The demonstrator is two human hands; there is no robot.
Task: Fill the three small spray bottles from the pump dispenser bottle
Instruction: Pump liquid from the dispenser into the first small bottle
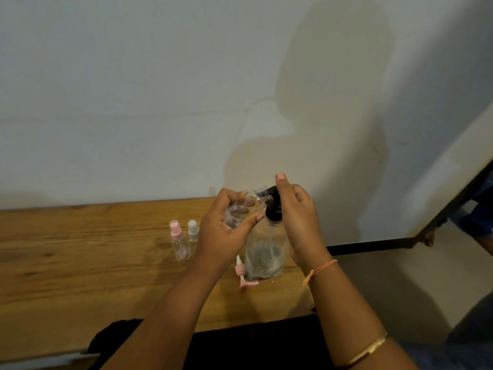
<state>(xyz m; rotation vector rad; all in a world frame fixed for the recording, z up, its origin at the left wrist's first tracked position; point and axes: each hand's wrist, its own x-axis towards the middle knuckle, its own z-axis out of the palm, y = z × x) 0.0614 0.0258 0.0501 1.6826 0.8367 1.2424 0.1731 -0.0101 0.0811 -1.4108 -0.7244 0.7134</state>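
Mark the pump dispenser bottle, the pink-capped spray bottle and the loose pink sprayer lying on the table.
pump dispenser bottle [265, 252]: head view, clear body below the black pump.
pink-capped spray bottle [181, 245]: head view, clear body.
loose pink sprayer [239, 269]: head view, pink collar.

no words, numbers or signs can be read here; the pump bottle [264, 252] and the little bottles [181, 245] are see-through and blurry; any print on them is too small to make out
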